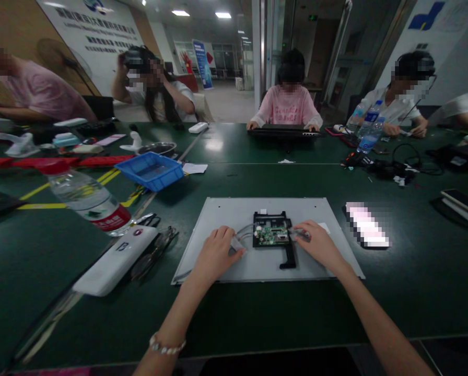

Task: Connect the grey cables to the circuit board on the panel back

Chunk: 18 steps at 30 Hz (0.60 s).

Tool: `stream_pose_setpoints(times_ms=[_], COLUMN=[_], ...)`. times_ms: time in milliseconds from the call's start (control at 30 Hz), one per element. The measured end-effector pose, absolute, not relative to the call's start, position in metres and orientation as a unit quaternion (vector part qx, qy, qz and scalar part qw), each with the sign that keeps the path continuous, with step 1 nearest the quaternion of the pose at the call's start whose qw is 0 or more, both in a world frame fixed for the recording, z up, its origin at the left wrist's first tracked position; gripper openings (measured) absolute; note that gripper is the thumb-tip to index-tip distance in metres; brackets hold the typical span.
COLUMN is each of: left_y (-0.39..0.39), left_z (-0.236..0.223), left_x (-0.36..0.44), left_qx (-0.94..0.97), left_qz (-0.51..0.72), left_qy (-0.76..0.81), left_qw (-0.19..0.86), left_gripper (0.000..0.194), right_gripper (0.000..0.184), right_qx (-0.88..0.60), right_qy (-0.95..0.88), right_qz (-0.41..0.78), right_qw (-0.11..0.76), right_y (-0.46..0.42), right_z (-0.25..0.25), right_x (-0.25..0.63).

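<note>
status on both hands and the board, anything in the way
Left hand holding clear piece, right hand holding second clear piece, either side of green circuit board. Board in black frame on pale panel. Nothing covering it.

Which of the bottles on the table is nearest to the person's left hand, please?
The red-capped bottle is nearest the left hand; the blue-labelled bottles are farther off, across the table at the right.
</note>
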<state>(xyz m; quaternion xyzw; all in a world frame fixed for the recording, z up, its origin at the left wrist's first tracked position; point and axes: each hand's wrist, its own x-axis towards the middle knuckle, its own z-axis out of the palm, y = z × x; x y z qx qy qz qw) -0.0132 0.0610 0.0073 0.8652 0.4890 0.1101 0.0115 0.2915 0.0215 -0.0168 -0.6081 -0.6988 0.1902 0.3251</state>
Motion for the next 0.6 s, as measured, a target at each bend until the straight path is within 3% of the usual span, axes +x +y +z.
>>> stream_pose_setpoints(times_ms=[400, 600], left_y=[0.041, 0.036], left_z=[0.015, 0.020], left_x=[-0.001, 0.003], left_qx=[0.863, 0.901], left_qz=[0.111, 0.052], left_qy=[0.487, 0.418], left_qw=[-0.073, -0.106], left_gripper=[0.047, 0.016], right_gripper=[0.011, 0.012], right_qx=[-0.598, -0.605], right_qy=[-0.704, -0.673], right_qz=[0.225, 0.260], right_qw=[0.310, 0.337], right_y=[0.020, 0.021], right_z=[-0.011, -0.013], right_x=[0.288, 0.294])
